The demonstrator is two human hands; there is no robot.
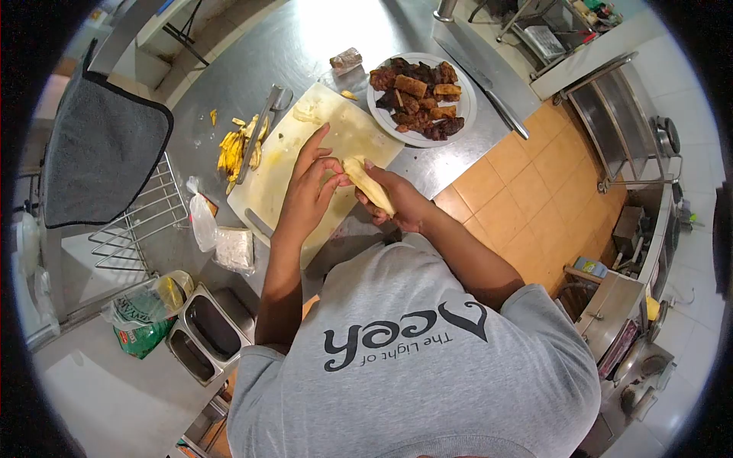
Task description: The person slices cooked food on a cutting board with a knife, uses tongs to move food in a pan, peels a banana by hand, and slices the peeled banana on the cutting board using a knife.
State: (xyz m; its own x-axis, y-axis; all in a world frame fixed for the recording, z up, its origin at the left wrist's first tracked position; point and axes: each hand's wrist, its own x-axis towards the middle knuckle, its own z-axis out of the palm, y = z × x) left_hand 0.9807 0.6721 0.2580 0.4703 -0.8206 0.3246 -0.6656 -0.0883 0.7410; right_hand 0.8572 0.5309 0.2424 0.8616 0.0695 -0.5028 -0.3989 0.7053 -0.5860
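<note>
In my right hand [398, 200] is a peeled banana or plantain [368, 185], pale yellow and tilted, with the fingers wrapped around its lower part. My left hand [309, 177] pinches with thumb and index finger at the fruit's upper left side, the other fingers raised; what sits between the fingertips is too small to make out. Both hands are above a worn white cutting board [298, 145], which carries a pale scrap near its far end. Left of the board, yellow peels [231, 155] lie in a heap, partly under a long metal utensil [258, 137].
A white plate [467, 114] of dark browned food pieces stands right of the board on the steel table [343, 27]. Past it, a long knife [489, 88] lies near the edge. A wrapped block [234, 249], metal containers [214, 327] and a wire rack [141, 229] are leftward.
</note>
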